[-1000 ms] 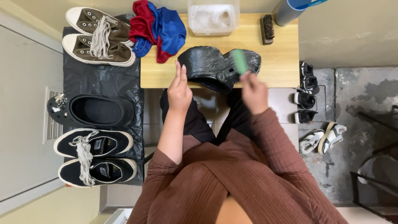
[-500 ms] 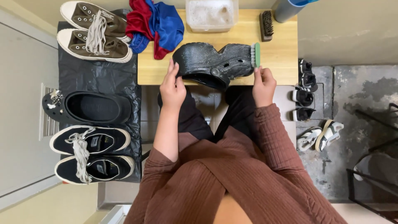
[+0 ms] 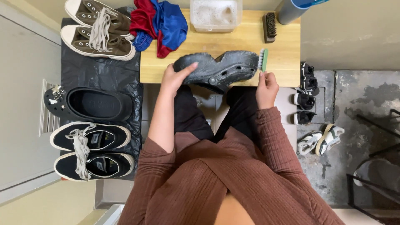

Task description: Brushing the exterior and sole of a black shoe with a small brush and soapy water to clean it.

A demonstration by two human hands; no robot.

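- Your left hand (image 3: 174, 79) clamps the toe end of the black clog (image 3: 216, 71), fingers curled over its upper, thumb side under it.
- Your right hand (image 3: 266, 88) is closed around the green brush (image 3: 264, 60), bristles touching the clog's heel end.
- The clog lies on its side at the near edge of the wooden table (image 3: 287, 54), partly overhanging toward your lap. It looks wet and grey-filmed; round holes and the strap show along its side.
- Beyond the clog on the table: a red and blue cloth (image 3: 160, 23) far left, a clear tub of suds (image 3: 215, 14) centre, a dark scrub brush (image 3: 270, 27) right.
- Left of the table, on a black plastic sheet (image 3: 100, 71): brown sneakers (image 3: 98, 31), a second black clog (image 3: 89, 104), black sneakers (image 3: 91, 150).
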